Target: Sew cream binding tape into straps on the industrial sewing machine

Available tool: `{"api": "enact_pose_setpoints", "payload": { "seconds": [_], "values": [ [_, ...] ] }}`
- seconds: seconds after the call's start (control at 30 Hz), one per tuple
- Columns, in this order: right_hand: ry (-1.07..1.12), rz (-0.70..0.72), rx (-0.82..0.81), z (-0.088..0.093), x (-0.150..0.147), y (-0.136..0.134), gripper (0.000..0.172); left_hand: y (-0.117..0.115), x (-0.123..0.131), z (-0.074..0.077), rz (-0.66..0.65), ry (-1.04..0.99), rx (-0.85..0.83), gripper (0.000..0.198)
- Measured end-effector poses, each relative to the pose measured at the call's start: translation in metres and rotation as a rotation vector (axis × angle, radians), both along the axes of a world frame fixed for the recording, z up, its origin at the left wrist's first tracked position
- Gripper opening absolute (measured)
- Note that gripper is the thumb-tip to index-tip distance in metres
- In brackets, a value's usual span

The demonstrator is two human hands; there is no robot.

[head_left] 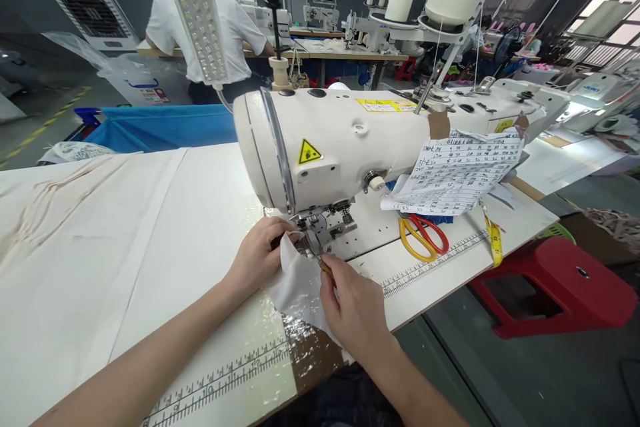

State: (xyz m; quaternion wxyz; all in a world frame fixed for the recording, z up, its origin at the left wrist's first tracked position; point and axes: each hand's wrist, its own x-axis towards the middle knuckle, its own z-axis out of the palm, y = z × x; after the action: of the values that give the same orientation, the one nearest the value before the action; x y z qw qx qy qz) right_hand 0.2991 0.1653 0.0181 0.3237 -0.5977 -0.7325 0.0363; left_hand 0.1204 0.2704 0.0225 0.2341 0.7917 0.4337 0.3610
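Observation:
A cream industrial sewing machine [350, 140] stands on the white table [150, 247]. A small piece of white fabric [300, 287] lies under its presser foot [317, 240]. My left hand [260, 253] rests on the left of the fabric, fingers curled and pinching its edge by the foot. My right hand [353, 307] lies over the fabric's near side and pinches a thin brownish tool [326, 267] whose tip points at the needle area.
Scissors with red and yellow handles [423, 237] and a yellow tape measure [494, 240] lie right of the needle. A handwritten sheet [460, 170] is taped to the machine. A red plastic stool [550, 280] stands at right, a blue bin [160, 127] behind, where a person in white [205, 47] works.

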Motion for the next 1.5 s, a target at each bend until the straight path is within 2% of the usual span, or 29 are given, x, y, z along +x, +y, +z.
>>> {"api": "enact_pose_setpoints", "payload": {
  "seconds": [0.3,0.6,1.07,1.3,1.5],
  "values": [
    [-0.004,0.015,-0.017,0.0007,-0.0017,-0.0012,0.033,0.0009,-0.0001,0.0015,-0.027,0.010,0.003,0.030],
    [-0.019,0.010,-0.015,0.0011,-0.0012,-0.0010,0.029,0.0024,0.0003,0.0030,0.039,0.008,-0.098,0.036],
    [0.011,0.007,0.020,-0.0013,-0.0010,-0.0006,0.030,0.0013,-0.0012,0.0022,0.031,0.025,-0.087,0.036],
    [-0.035,0.010,-0.015,0.0004,-0.0016,0.0003,0.031,-0.0003,0.0034,0.0054,-0.008,0.106,0.032,0.030],
    [-0.077,0.013,-0.021,0.0017,-0.0020,-0.0009,0.033,0.0033,0.0039,0.0007,0.017,0.217,0.121,0.028]
  ]
}}
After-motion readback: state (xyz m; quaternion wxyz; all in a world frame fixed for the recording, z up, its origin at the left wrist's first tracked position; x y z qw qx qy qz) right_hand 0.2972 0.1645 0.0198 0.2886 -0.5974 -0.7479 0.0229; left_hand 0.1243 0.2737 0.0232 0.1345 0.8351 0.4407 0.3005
